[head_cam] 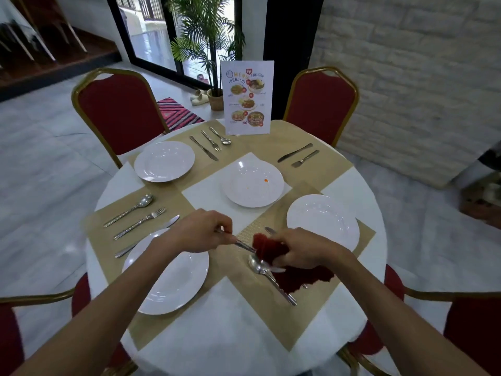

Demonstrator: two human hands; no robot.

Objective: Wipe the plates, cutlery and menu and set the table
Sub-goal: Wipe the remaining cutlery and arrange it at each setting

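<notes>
While the left hand [199, 232] pinches a utensil handle [241, 244] and the right hand's [306, 249] fingers clench the red cloth [267, 246] around it above the desk [238, 335], a hard tug could jar the spoon [257, 264] underneath.

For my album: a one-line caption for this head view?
Left hand holds cutlery while right hand wipes it with a red cloth.
</notes>
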